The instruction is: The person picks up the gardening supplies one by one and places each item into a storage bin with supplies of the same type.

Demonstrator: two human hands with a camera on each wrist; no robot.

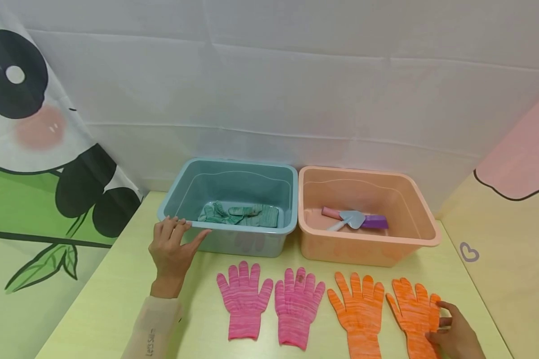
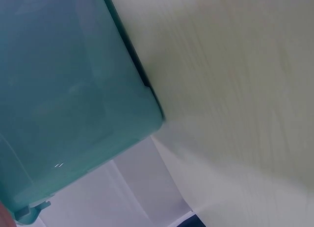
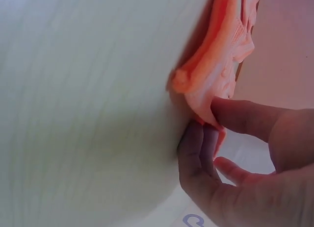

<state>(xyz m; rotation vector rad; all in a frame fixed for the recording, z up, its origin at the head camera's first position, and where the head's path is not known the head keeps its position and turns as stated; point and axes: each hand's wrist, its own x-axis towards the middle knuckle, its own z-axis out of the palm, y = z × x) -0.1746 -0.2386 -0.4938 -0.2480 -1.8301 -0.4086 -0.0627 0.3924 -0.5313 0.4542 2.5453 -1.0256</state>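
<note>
At the right, my right hand (image 1: 458, 331) pinches the outer edge of an orange knitted glove (image 1: 414, 314). In the right wrist view, thumb and fingers close on a fold of the orange fabric (image 3: 221, 65), just off the table surface. A second orange glove (image 1: 360, 314) lies flat to its left. My left hand (image 1: 172, 249) is at the front left corner of the teal bin (image 1: 233, 242), fingers at the rim and thumb stretched out; most of it is outside the left wrist view. Two pink gloves, one left (image 1: 244, 301) and one right (image 1: 298, 306), lie flat between the hands.
Green knitted gloves (image 1: 265, 217) lie inside the teal bin. Beside it, a peach bin (image 1: 368, 249) holds a light blue toy trowel (image 1: 352, 218) and a purple piece (image 1: 375, 222) with a pink handle (image 1: 330, 213). A white cloth wall (image 1: 269, 89) rises behind both bins.
</note>
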